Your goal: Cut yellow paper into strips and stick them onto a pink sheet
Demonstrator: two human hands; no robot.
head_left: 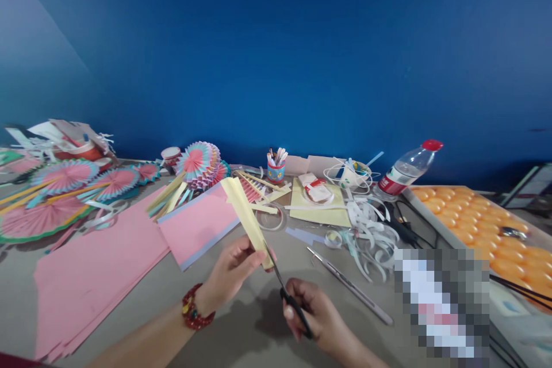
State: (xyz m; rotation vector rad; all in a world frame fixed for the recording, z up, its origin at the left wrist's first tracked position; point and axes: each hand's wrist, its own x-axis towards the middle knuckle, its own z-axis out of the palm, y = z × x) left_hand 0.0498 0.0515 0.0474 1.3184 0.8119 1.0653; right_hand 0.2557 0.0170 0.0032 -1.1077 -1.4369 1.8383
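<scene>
My left hand (233,270), with a red beaded bracelet on its wrist, pinches a folded strip of pale yellow paper (245,213) near its lower end. The strip slants up and away to the left. In my right hand (314,307) is a pair of scissors (279,280) with black handles. Its blades lie along the right edge of the yellow strip, close to my left fingers; whether they are cutting into it I cannot tell. Just beyond the strip lies a pink sheet with lilac edges (198,227). A metal craft knife (351,286) rests to the right of the scissors.
Large pink sheets (99,276) cover the left. Pleated paper fans (116,183) stand behind them. A pen cup (276,170) and a tilted plastic bottle (405,172) are at the back. Curled white strips (375,230) and an orange bubbled sheet (478,230) lie to the right.
</scene>
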